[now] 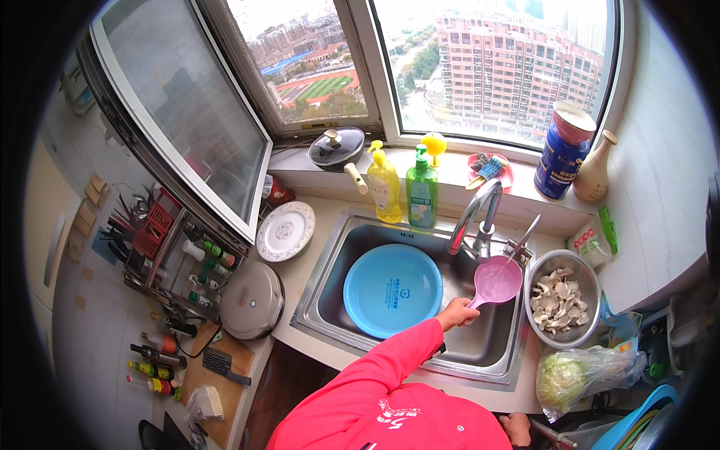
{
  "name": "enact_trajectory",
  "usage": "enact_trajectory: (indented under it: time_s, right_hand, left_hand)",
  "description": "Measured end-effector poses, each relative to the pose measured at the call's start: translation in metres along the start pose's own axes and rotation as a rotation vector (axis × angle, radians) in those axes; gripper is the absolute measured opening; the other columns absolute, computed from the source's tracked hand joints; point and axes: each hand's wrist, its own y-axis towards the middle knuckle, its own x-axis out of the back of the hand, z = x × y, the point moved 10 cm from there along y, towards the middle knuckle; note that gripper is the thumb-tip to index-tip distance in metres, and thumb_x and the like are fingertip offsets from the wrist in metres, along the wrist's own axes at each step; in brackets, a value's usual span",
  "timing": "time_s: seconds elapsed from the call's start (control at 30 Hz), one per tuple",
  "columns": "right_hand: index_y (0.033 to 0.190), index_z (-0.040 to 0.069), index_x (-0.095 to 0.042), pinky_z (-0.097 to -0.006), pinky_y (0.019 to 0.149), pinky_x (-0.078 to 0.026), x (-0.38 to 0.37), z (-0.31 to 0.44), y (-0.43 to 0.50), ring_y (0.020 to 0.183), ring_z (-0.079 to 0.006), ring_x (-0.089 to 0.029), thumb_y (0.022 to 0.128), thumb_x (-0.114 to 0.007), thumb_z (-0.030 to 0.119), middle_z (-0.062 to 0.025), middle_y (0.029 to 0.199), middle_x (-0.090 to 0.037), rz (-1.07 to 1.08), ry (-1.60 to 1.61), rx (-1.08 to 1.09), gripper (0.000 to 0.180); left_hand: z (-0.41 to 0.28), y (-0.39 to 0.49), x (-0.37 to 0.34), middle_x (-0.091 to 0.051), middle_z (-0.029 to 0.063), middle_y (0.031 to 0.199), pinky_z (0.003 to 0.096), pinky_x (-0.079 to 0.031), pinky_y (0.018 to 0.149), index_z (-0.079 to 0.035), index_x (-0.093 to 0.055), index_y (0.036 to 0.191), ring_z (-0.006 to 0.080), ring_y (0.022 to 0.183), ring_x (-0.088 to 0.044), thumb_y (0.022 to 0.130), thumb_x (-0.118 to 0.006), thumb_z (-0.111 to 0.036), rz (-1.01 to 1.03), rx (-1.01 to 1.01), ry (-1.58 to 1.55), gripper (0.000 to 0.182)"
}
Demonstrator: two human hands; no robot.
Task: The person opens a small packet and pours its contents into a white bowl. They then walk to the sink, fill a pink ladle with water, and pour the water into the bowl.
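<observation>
My left hand (458, 314) is closed around the handle of a pink plastic ladle (498, 279), held over the right part of the steel sink (472, 351). Water runs into the ladle from a small spout beside the chrome faucet (478, 222). In the sink's left part lies a blue plastic basin (392, 289). My right hand (516, 428) is low at the counter's front edge, beside my red jacket; its fingers are partly hidden. Right of the sink, a metal bowl (531, 315) holds torn oyster mushrooms (559, 301).
Yellow (384, 185) and green (422, 194) pump bottles stand behind the sink. Bagged cabbage (562, 374) lies at the right. Plates (286, 231) and a round electric appliance (251, 301) are at the left, beyond them a cutting board (239, 351) with a slotted spatula (219, 363). An open window sash (191, 112) juts inward.
</observation>
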Motion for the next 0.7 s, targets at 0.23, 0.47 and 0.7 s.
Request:
enact_trajectory:
  time_s: [0.23,0.47,0.7]
  right_hand:
    - [0.085,0.004,-0.071,-0.0430,0.079,-0.049,0.001,-0.004,-0.001,0.087,-0.0351,-0.064,0.074,-0.067,0.039,-0.0194,0.086,-0.066,0.141,-0.120,-0.080,0.037]
    - [0.072,0.006,-0.070,-0.0405,0.068,-0.049,0.026,0.029,-0.012,0.070,-0.0296,-0.065,0.078,-0.061,0.037,-0.0127,0.068,-0.066,0.146,-0.017,0.029,0.033]
    - [0.075,0.004,-0.068,-0.0421,0.067,-0.048,0.061,0.080,-0.020,0.071,-0.0341,-0.063,0.079,-0.062,0.032,-0.0158,0.070,-0.064,0.010,0.084,0.137,0.029]
  left_hand:
    - [0.000,0.000,0.002,-0.055,0.0020,0.063,0.0229,-0.033,0.038,-0.004,-0.059,0.086,0.0075,0.044,-0.046,0.080,-0.066,-0.015,-0.010,0.000,0.026,0.014]
    - [0.003,0.000,0.004,-0.055,0.0014,0.062,0.0229,-0.034,0.039,-0.005,-0.059,0.083,0.0074,0.045,-0.047,0.078,-0.067,-0.016,-0.009,0.020,0.032,0.015]
    - [0.004,0.001,0.003,-0.056,0.0015,0.062,0.0226,-0.034,0.038,-0.006,-0.059,0.080,0.0074,0.044,-0.047,0.076,-0.066,-0.017,-0.025,0.028,0.020,0.014]
